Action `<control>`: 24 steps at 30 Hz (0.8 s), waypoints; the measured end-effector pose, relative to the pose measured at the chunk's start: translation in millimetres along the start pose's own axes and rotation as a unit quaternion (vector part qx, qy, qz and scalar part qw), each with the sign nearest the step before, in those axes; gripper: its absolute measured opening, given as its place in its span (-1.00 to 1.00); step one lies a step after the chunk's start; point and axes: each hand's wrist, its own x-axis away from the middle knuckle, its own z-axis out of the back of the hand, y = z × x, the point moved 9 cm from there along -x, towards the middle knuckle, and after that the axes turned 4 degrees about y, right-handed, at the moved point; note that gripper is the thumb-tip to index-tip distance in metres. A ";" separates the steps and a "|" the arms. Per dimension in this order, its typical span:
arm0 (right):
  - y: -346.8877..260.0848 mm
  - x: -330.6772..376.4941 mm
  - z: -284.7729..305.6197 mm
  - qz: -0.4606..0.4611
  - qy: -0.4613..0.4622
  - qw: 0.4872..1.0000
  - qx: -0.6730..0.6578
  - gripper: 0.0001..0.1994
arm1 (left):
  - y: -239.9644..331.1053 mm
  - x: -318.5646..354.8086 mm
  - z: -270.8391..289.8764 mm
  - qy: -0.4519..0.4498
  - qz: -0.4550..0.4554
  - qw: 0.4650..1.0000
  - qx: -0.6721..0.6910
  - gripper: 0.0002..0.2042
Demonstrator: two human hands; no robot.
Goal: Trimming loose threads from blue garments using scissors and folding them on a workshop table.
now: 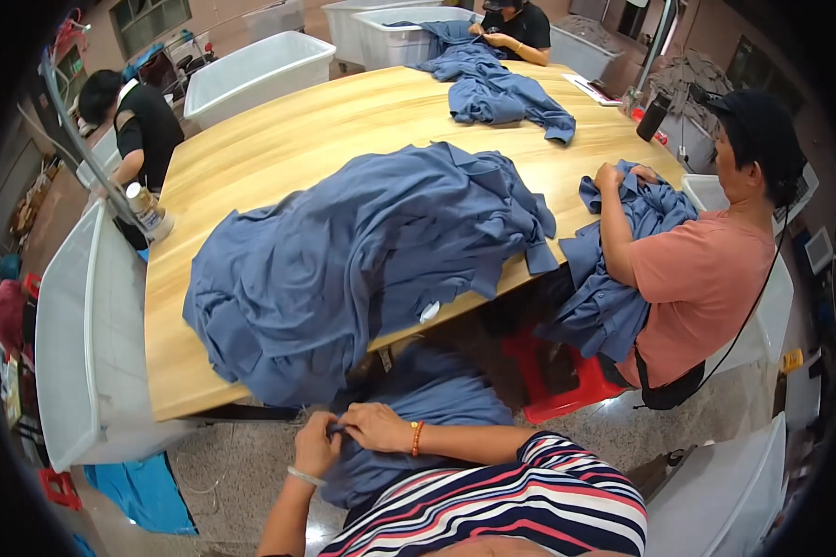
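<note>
A blue-grey garment (437, 395) lies bunched across my lap, just below the table's near edge. My left hand (316, 447), with a pale bangle at the wrist, is closed on a small fold at the garment's left side. Right beside it, my right hand (378, 429), wearing an orange bead bracelet, pinches the same fold, its fingertips almost meeting the left ones. Whether a small tool sits between the fingers is too small to tell. Beyond my hands, a large heap of blue-grey garments (344, 241) covers the near part of the table, partly hanging over its edge.
The wooden table (241, 139) curves ahead. At right, a co-worker in a salmon shirt (706, 269) handles another blue-grey garment by a red stool (576, 390). Two more people work at the far side and left. White bins (93, 343) surround the table; a jar (149, 209) stands at its left edge.
</note>
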 end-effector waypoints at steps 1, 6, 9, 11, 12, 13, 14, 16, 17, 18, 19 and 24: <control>-3.4 -0.1 1.7 0.002 0.007 1.000 -0.007 -0.84 | -1.8 -0.5 -2.2 -0.004 -0.017 1.000 -0.011 -0.76; 12.5 -7.4 -6.8 -0.006 0.033 0.996 -0.088 -0.88 | -13.7 -6.0 -11.7 -0.032 -0.018 0.996 -0.077 -0.75; 21.1 -23.5 0.8 0.002 0.046 0.983 -0.178 -0.85 | -46.9 -12.3 -28.3 -0.125 0.011 0.992 0.029 -0.72; 34.3 -21.4 -3.9 -0.222 -0.093 0.908 -0.343 -0.82 | -54.2 -7.2 -36.8 -0.192 0.223 0.870 0.395 -0.84; 36.6 -22.5 0.0 -0.238 -0.114 0.891 -0.369 -0.80 | -47.4 -8.8 -32.2 -0.225 0.256 0.855 0.391 -0.83; 38.5 -21.2 -0.8 -0.258 -0.144 0.877 -0.380 -0.80 | -47.9 -8.1 -29.7 -0.211 0.265 0.837 0.429 -0.78; 42.2 -22.0 -1.7 -0.276 -0.164 0.865 -0.387 -0.78 | -43.4 -10.8 -27.4 -0.217 0.277 0.828 0.436 -0.79; 45.9 -19.3 -9.7 -0.303 -0.185 0.843 -0.404 -0.78 | -55.7 -5.5 -36.8 -0.220 0.279 0.845 0.400 -0.83; 47.4 -15.7 -14.6 -0.313 -0.194 0.833 -0.412 -0.77 | -53.8 -5.3 -36.6 -0.199 0.271 0.845 0.417 -0.86; 48.4 -14.1 -12.6 -0.327 -0.200 0.832 -0.400 -0.76 | -49.9 -7.6 -34.8 -0.181 0.255 0.846 0.432 -0.88; 51.8 -9.8 -16.6 -0.336 -0.211 0.819 -0.415 -0.76 | -52.8 -4.3 -35.8 -0.179 0.262 0.844 0.432 -0.88; 57.2 2.5 -24.4 -0.372 -0.225 0.777 -0.455 -0.78 | -45.6 -2.8 -38.9 -0.248 0.211 0.878 0.352 -0.89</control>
